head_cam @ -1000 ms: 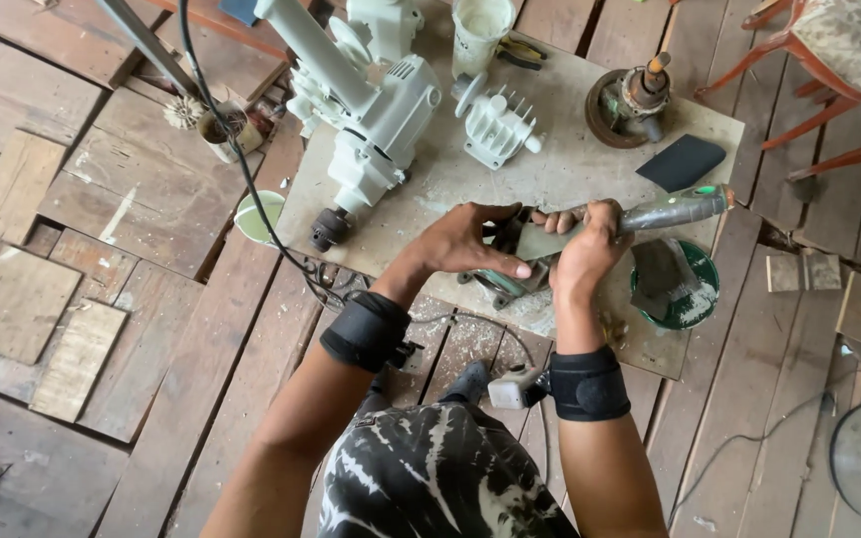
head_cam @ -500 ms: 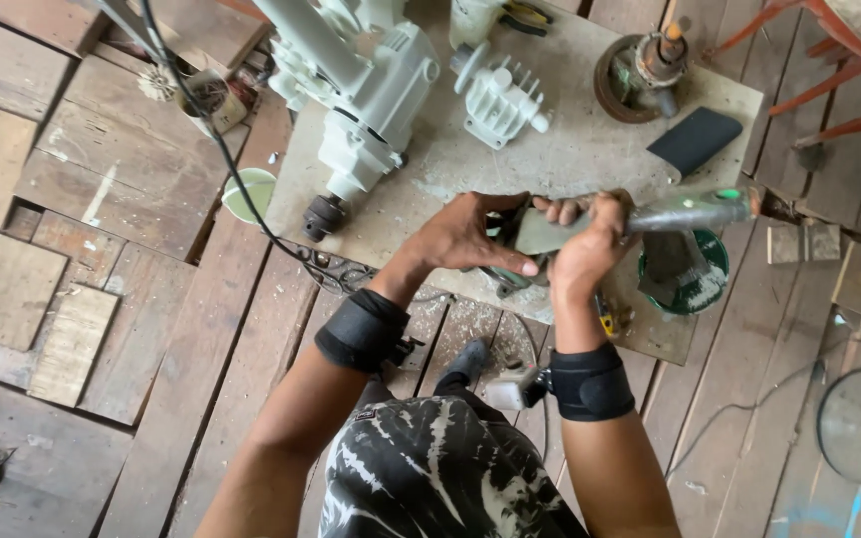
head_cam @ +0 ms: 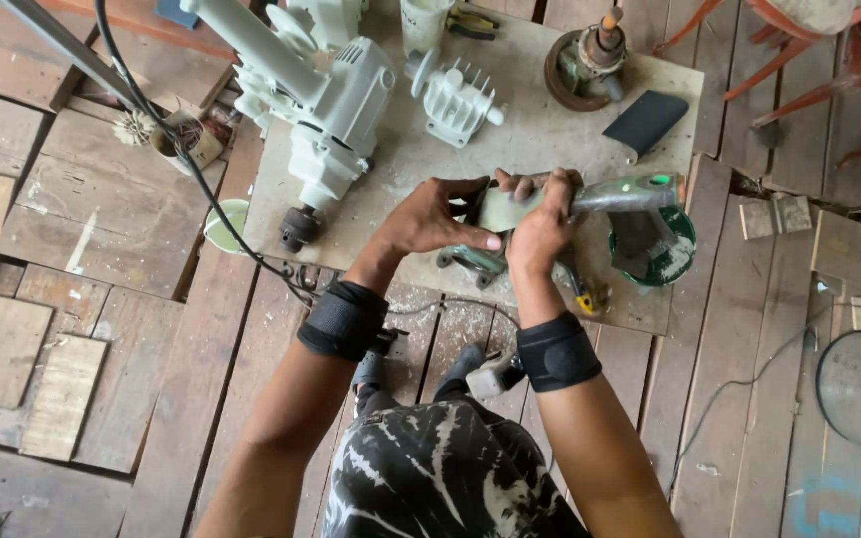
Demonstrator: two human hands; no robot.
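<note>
Hidden: my right hand (head_cam: pixel 542 231) covers the middle of the pale green metal handle (head_cam: pixel 590 199); I can't make out the green part (head_cam: pixel 470 261) under it.
Changed: both hands sit as before; only the view drifted.
Fingers: right clenched round the handle, left hand (head_cam: pixel 435 217) spread against its end.
Place: above the board surface (head_cam: pixel 540 120), beside the green bowl (head_cam: pixel 685 254).

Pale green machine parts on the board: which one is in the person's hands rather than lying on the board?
The long handle-shaped part, gripped by the right hand and touched by the left hand. The big drill body and finned housing lie untouched.
</note>
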